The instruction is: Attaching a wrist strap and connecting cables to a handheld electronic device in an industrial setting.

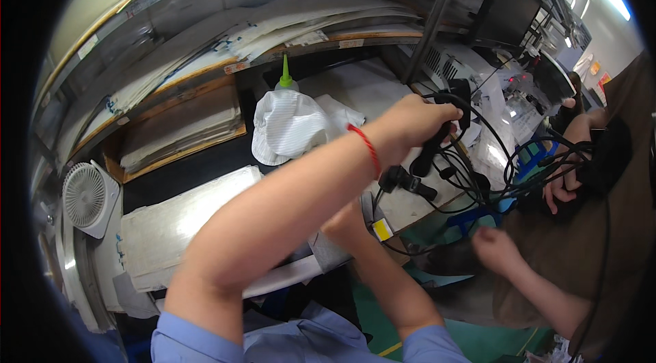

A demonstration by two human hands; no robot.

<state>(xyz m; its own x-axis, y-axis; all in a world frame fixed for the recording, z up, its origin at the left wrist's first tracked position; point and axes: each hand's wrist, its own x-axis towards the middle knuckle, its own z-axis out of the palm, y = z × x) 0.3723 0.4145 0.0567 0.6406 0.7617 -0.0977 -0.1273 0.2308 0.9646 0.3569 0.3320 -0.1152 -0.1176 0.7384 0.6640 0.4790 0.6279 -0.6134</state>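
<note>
the left hand (425, 120) reaches across to the right, its grip closed on a black strap (430, 152) above the table (410, 216), beside tangled cables (447, 173). the right hand (345, 225) is nearer, partly hidden by the left forearm (287, 206); i cannot tell its grip's opening or hold. a white cap (287, 127) lies left of the strap.

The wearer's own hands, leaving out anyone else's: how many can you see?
2. The left hand is at upper right of centre, gripping a black object; the right hand is just below the left forearm, blurred and perhaps partly hidden by it.
</note>
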